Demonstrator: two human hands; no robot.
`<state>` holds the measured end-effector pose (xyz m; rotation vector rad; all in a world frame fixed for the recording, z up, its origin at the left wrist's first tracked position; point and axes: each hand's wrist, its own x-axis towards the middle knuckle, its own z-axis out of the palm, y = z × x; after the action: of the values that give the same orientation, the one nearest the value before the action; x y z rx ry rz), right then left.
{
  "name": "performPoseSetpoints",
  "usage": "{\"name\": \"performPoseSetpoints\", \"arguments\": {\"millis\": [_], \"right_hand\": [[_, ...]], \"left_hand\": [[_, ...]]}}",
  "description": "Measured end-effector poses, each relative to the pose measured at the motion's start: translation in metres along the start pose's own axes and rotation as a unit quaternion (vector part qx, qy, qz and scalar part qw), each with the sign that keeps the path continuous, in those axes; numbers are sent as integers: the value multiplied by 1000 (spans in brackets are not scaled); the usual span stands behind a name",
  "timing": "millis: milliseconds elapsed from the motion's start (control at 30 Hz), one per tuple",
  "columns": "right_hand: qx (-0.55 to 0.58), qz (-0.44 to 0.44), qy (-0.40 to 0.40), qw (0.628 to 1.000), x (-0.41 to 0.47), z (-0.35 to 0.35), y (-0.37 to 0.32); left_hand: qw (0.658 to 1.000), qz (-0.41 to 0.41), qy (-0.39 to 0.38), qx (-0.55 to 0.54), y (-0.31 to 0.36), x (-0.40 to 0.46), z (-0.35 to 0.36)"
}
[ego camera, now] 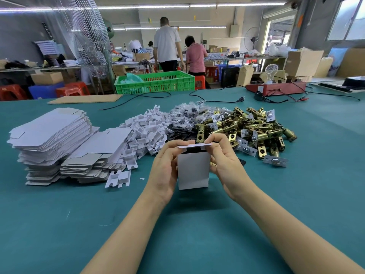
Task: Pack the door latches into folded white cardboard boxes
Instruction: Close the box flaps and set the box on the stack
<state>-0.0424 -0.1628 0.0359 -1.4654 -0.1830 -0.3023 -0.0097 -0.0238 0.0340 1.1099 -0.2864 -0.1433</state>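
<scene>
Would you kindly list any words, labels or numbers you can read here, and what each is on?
None can be read.
Box in both hands: plain white, no print.
Flat box blanks: no print showing.
White label on the red unit: too small to read.

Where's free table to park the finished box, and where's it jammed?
Bare green mat lies right of the right hand, below the brass latch pile, and in the near-left corner below the flat box stacks. The middle band is crowded: stacks, white inserts, bagged parts and latches run together. Both hands hold the white box.
</scene>
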Motion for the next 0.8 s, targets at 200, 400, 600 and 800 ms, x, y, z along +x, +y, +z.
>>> {"name": "performPoseSetpoints", "arguments": {"millis": [200, 400, 600, 800], "right_hand": [[-9, -5, 7, 1000, 0, 1, 2], [-14, -12, 6, 1000, -3, -2, 4], [-17, -6, 12, 1000, -5, 1, 2], [-48, -31, 38, 998, -6, 3, 6]], "left_hand": [[999, 12, -36, 13, 1, -5, -1], [996, 47, -6, 79, -1, -5, 1], [991, 70, 18, 115, -3, -6, 0], [970, 158, 47, 178, -5, -7, -2]]}}
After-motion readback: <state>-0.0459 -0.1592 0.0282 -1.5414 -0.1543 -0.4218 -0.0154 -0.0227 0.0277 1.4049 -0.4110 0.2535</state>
